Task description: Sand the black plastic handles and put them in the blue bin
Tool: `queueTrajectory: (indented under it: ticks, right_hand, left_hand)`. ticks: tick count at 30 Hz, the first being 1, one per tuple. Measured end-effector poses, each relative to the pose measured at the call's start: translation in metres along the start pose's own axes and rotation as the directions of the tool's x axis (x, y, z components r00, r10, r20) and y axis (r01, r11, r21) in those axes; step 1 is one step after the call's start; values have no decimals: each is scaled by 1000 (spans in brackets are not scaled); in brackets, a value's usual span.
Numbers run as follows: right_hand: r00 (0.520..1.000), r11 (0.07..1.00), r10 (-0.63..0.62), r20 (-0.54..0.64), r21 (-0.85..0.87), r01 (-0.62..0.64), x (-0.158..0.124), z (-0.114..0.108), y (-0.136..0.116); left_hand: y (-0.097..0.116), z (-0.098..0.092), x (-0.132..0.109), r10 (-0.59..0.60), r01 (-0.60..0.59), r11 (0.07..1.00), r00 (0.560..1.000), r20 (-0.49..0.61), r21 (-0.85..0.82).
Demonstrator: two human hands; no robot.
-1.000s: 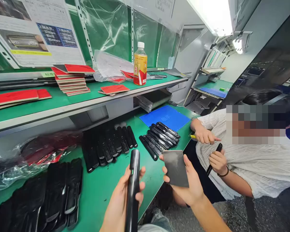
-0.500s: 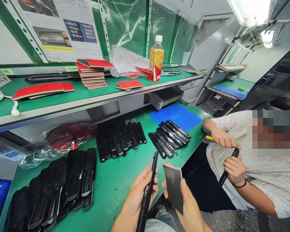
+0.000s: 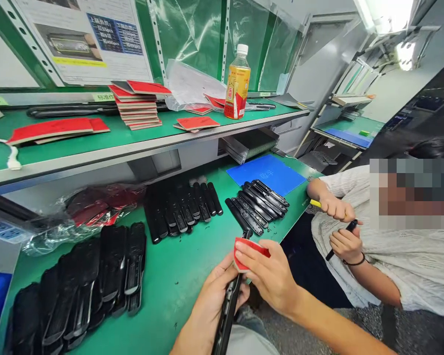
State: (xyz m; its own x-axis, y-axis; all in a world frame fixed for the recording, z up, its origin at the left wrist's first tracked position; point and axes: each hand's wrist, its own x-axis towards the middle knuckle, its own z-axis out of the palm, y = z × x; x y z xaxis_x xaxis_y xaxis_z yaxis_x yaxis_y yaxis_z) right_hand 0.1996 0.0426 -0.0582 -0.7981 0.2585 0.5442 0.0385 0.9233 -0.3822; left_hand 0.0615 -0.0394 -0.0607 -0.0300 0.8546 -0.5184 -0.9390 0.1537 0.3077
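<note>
The left hand [image 3: 216,296] is closed around a long, narrow, black plastic casing piece [image 3: 225,315], which slants up and away from the body, its hollow, ribbed side partly showing. The right hand [image 3: 277,278] grips a thin, red-faced, flexible pad [image 3: 255,248], bent over the upper part of the casing piece; the two hands are close together there, above the front edge of the green-topped table [image 3: 177,286].

On the table, a large heap of black plastic shells [image 3: 89,276] lies at left. Beyond it are a crumpled clear plastic bag with red contents [image 3: 99,202], a second batch of slim black casings [image 3: 181,212] and, farther right, a row of glossy black casings [image 3: 257,204] beside a flat blue sheet [image 3: 266,173].

At right, a co-worker in a white textured top [image 3: 385,261] holds a dark, slender piece [image 3: 333,252] and a yellow tool [image 3: 315,203].

Above the back of the table, a green shelf [image 3: 148,145] carries a stack of red-faced pads [image 3: 138,111] and a yellow-and-red labelled bottle [image 3: 237,86].
</note>
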Motion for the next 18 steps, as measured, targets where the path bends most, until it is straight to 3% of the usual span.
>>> queueTrajectory:
  ticks: [3, 4, 5, 8, 12, 14, 16, 18]
  right_hand:
    - [1000, 975, 3, 23, 220, -8, -1, -4, 11]
    - [981, 942, 176, 77, 276, -191, 1, -7, 20]
    - [948, 913, 313, 57, 255, -317, 3, -11, 30]
    - [858, 831, 511, 39, 234, -505, 7, -20, 55]
    - [784, 717, 611, 106, 345, -606, 4, -19, 44]
    - [681, 504, 717, 151, 562, -656, 2, -17, 32]
    - [546, 185, 806, 229, 779, -600, 2, -18, 26]
    - [485, -23, 826, 286, 878, -478, 5, -20, 23]
  left_hand:
    - [-3, -1, -13, 0, -2, 998, 999, 33, 68]
    - [-4, -2, -19, -5, -2, 996, 997, 79, 91]
    - [-5, -3, -25, -16, 0, 994, 989, 146, 108]
    - [-2, -7, -41, -55, 9, 991, 939, 339, 136]
    - [7, -8, -43, 15, -37, 996, 962, 274, 78]
    - [10, -7, -40, 5, -20, 999, 955, 296, 48]
    - [10, -6, -36, 34, -64, 995, 946, 323, 83]
    - [7, -5, -34, 122, -176, 966, 955, 269, 188]
